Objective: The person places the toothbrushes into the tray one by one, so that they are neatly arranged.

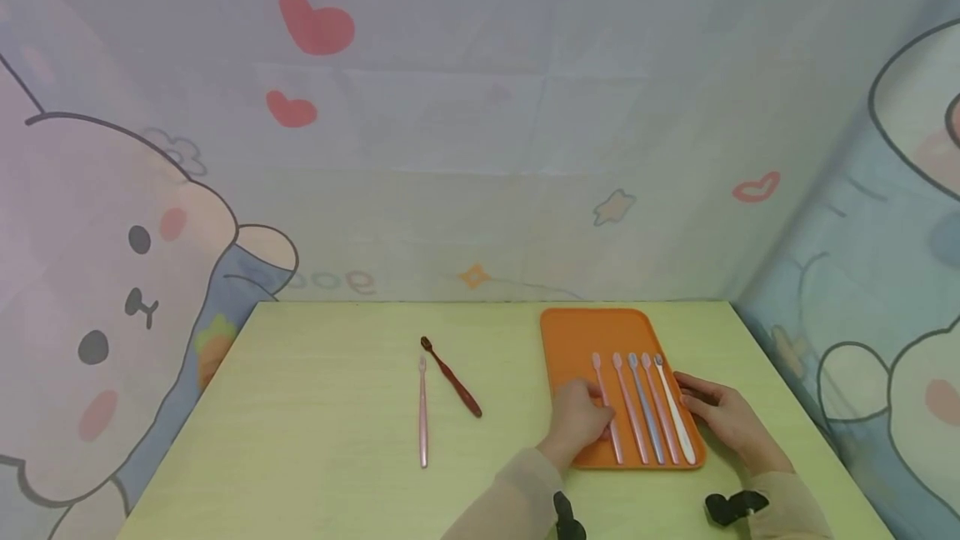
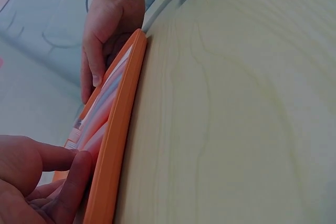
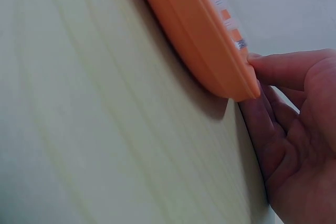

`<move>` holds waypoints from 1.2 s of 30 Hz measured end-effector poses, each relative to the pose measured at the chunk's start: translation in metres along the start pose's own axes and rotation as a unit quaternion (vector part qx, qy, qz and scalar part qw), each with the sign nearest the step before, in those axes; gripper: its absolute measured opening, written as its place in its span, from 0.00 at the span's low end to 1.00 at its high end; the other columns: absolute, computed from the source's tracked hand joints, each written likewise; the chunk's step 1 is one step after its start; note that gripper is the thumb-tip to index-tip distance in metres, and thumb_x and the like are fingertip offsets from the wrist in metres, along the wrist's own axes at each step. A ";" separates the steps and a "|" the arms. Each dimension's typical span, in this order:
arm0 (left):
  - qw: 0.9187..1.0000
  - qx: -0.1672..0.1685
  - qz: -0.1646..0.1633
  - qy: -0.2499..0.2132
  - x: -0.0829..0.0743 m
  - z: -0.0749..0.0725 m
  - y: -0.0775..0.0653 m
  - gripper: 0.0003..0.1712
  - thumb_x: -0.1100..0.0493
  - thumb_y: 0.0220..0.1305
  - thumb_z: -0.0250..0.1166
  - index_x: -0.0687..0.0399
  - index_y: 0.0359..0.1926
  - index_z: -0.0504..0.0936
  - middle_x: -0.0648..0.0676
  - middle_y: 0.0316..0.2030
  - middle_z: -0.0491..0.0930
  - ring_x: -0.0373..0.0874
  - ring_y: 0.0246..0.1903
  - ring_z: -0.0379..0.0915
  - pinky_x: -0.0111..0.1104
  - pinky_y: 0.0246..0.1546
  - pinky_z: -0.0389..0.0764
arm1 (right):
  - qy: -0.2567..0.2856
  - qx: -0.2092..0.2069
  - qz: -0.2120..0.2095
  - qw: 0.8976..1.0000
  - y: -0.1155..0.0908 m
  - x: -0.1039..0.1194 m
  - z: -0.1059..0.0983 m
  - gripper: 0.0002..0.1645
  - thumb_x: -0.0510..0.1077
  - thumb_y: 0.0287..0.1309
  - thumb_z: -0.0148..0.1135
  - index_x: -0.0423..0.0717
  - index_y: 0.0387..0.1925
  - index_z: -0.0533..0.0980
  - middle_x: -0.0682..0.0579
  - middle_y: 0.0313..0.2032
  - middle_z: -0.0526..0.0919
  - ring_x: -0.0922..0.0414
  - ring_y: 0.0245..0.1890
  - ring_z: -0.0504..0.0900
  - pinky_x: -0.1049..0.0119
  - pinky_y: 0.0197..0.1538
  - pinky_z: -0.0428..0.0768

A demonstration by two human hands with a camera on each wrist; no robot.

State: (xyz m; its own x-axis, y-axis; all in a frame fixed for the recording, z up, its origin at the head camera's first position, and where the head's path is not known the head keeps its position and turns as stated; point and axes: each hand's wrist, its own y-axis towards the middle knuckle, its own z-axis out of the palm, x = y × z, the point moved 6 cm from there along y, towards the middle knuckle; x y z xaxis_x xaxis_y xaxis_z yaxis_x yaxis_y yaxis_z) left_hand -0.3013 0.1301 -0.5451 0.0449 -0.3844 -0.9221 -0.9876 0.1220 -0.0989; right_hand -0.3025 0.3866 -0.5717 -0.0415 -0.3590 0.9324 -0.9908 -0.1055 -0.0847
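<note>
An orange tray (image 1: 562, 340) at the right of the table holds several toothbrushes side by side: pink ones, a blue one (image 1: 647, 407) and a white one (image 1: 678, 419) at the right end. My left hand (image 1: 579, 419) reaches over the tray's left side and pinches the leftmost pink toothbrush (image 1: 616, 440) between thumb and finger; the left wrist view shows the fingertips close together there. With my right hand (image 1: 723, 419) I grip the tray's right rim. In the right wrist view the thumb (image 3: 286, 69) presses on the rim, other fingers lower down and partly hidden.
Left of the tray, a pink toothbrush (image 1: 423, 419) and a dark red-brown toothbrush (image 1: 454, 382) lie on the pale wooden table (image 1: 315, 407). A printed cloth (image 1: 480, 123) hangs behind the table's back edge and along both sides.
</note>
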 end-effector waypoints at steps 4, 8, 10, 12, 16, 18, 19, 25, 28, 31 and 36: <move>1.000 0.008 0.002 -0.004 -0.002 -0.001 -0.002 0.12 0.66 0.60 0.70 0.63 0.44 0.80 0.50 0.11 0.76 0.42 0.11 0.76 0.27 0.17 0.75 | -0.004 0.002 -0.001 1.000 -0.001 0.001 0.000 0.37 0.51 0.72 0.56 0.38 0.73 0.60 0.32 0.68 0.64 0.73 0.52 0.76 0.69 0.53 0.81; 1.000 0.013 0.004 -0.009 -0.002 -0.001 -0.004 0.12 0.66 0.60 0.70 0.63 0.45 0.80 0.51 0.11 0.77 0.43 0.11 0.77 0.27 0.16 0.75 | 0.001 0.002 0.003 1.000 -0.001 0.001 0.000 0.37 0.51 0.72 0.57 0.39 0.74 0.60 0.32 0.69 0.64 0.73 0.52 0.76 0.68 0.53 0.82; 1.000 0.014 0.001 -0.016 -0.002 -0.001 -0.004 0.12 0.67 0.60 0.70 0.63 0.45 0.80 0.52 0.13 0.77 0.43 0.12 0.77 0.28 0.16 0.76 | 0.002 0.002 0.004 1.000 -0.001 0.000 0.000 0.37 0.51 0.72 0.57 0.39 0.74 0.60 0.32 0.69 0.64 0.73 0.52 0.76 0.68 0.53 0.82; 1.000 0.015 -0.001 -0.021 -0.002 -0.002 -0.005 0.12 0.67 0.60 0.70 0.63 0.45 0.80 0.52 0.13 0.78 0.43 0.13 0.78 0.28 0.16 0.76 | 0.004 0.000 0.003 1.000 0.000 0.000 0.000 0.37 0.51 0.72 0.57 0.38 0.74 0.60 0.32 0.69 0.64 0.75 0.50 0.76 0.68 0.52 0.82; 0.999 0.019 -0.007 -0.033 -0.001 -0.003 -0.006 0.12 0.66 0.61 0.70 0.63 0.44 0.80 0.53 0.15 0.79 0.45 0.14 0.79 0.29 0.16 0.77 | 0.008 -0.005 0.001 1.000 0.000 0.000 0.000 0.37 0.50 0.71 0.57 0.37 0.73 0.60 0.31 0.68 0.64 0.76 0.49 0.76 0.69 0.51 0.82; 0.999 0.021 -0.007 -0.037 -0.001 -0.003 -0.005 0.11 0.64 0.62 0.69 0.63 0.44 0.80 0.52 0.16 0.79 0.44 0.14 0.79 0.30 0.16 0.77 | 0.007 -0.005 0.000 1.000 0.000 0.000 0.000 0.37 0.50 0.71 0.57 0.37 0.73 0.60 0.31 0.68 0.64 0.76 0.49 0.76 0.69 0.51 0.82; 0.999 0.022 -0.007 -0.038 0.000 -0.003 -0.005 0.11 0.64 0.62 0.69 0.63 0.44 0.79 0.51 0.16 0.79 0.44 0.14 0.79 0.30 0.16 0.78 | 0.007 -0.005 -0.001 1.000 0.000 0.000 0.000 0.37 0.50 0.71 0.57 0.37 0.73 0.60 0.31 0.68 0.65 0.76 0.49 0.76 0.69 0.51 0.82; 0.999 0.022 -0.013 -0.047 0.004 -0.002 -0.003 0.12 0.62 0.62 0.70 0.62 0.44 0.78 0.51 0.17 0.79 0.43 0.14 0.78 0.31 0.15 0.79 | 0.004 -0.004 0.003 1.000 0.001 -0.001 0.000 0.38 0.52 0.71 0.58 0.38 0.73 0.60 0.32 0.68 0.65 0.75 0.49 0.76 0.68 0.51 0.82; 0.998 0.023 -0.015 -0.049 0.006 -0.001 -0.003 0.13 0.62 0.62 0.70 0.61 0.44 0.79 0.51 0.17 0.79 0.43 0.14 0.78 0.31 0.15 0.79 | 0.006 -0.003 0.006 1.000 0.001 -0.001 0.000 0.38 0.52 0.71 0.58 0.38 0.73 0.60 0.32 0.69 0.64 0.75 0.48 0.77 0.68 0.51 0.82; 0.998 0.024 -0.020 -0.054 0.008 -0.002 -0.003 0.13 0.61 0.61 0.71 0.61 0.45 0.79 0.52 0.17 0.80 0.43 0.14 0.78 0.30 0.15 0.78 | 0.009 -0.003 0.008 1.000 0.001 -0.001 0.001 0.38 0.52 0.71 0.58 0.38 0.73 0.60 0.32 0.68 0.65 0.75 0.48 0.77 0.68 0.51 0.82; 0.997 0.022 -0.017 -0.069 0.008 -0.005 -0.004 0.14 0.62 0.61 0.71 0.61 0.45 0.80 0.51 0.19 0.80 0.43 0.15 0.79 0.30 0.16 0.79 | 0.003 -0.002 0.008 1.000 0.000 0.000 0.001 0.38 0.52 0.71 0.57 0.38 0.74 0.60 0.32 0.69 0.64 0.76 0.48 0.76 0.68 0.51 0.82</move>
State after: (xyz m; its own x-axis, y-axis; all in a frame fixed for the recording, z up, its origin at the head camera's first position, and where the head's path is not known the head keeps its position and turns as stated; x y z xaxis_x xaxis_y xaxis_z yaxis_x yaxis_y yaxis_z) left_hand -0.2978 0.1222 -0.5500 0.1022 -0.2599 -0.9602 -0.9778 0.1514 -0.1451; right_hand -0.3026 0.3854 -0.5719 -0.0587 -0.3543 0.9333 -0.9905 -0.0955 -0.0985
